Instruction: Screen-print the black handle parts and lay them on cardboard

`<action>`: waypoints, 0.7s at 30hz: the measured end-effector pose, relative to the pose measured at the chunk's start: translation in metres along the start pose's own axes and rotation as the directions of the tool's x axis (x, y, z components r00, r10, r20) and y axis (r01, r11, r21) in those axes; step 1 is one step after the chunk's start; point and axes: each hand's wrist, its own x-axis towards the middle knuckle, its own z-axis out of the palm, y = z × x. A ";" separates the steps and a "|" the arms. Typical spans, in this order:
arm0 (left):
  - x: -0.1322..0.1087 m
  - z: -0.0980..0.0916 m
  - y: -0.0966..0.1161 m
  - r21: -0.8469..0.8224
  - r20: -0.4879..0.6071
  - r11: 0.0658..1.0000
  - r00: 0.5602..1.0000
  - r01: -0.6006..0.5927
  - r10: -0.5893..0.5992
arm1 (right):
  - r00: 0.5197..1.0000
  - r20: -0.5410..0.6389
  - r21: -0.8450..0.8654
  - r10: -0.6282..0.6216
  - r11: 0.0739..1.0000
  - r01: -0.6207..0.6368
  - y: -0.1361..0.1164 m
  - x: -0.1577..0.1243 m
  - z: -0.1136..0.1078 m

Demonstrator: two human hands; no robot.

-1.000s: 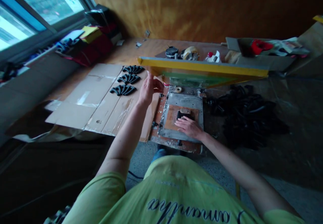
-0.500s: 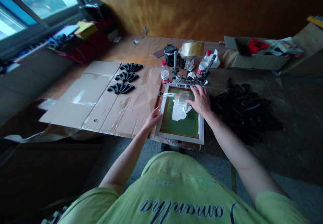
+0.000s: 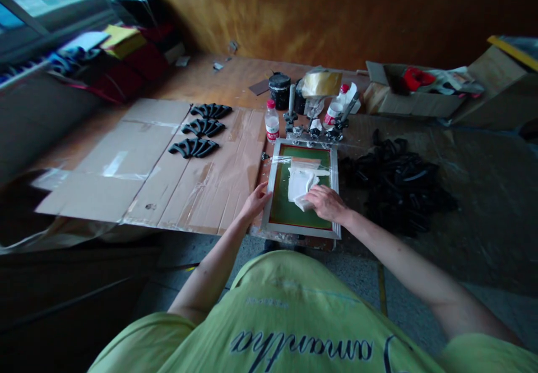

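Observation:
A screen-printing frame with a green mesh lies at the table's front edge, below a metal hinge clamp. On the mesh is a thin white sheet, cloth or paper, with a tan strip showing along its upper end. My right hand is over the mesh, its fingers pinched together at the sheet's lower right edge, which looks folded up there. At the frame's left side, my left hand touches the rim with its fingers stretched out.
Black curved parts lie in three rows on flattened cardboard to the left. A heap of black pieces is at right. Behind stand a red-capped bottle, a black tub, a tape roll and a cardboard box.
My right hand has moved down from the mesh's upper right to the white sheet's lower right edge and closed there. My left hand stays at the frame's left side. The view has shifted slightly.

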 end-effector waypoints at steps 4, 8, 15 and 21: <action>-0.001 0.001 0.001 0.024 -0.022 0.999 1.000 -0.021 0.021 | 0.986 -0.092 -0.029 0.141 0.989 -0.144 0.003 0.012 0.002; -0.003 0.001 0.002 0.002 -0.022 0.999 0.999 -0.039 0.039 | 0.981 -0.138 -0.079 0.138 0.986 -0.150 -0.010 0.005 0.019; -0.008 0.000 0.013 -0.131 0.004 0.991 1.000 -0.014 0.015 | 0.944 -0.175 0.041 0.278 0.961 -0.275 0.004 0.033 -0.005; -0.026 -0.016 0.059 -0.332 0.051 0.943 0.999 0.013 0.004 | 0.773 -0.352 0.145 0.527 0.847 -0.511 0.063 0.051 -0.055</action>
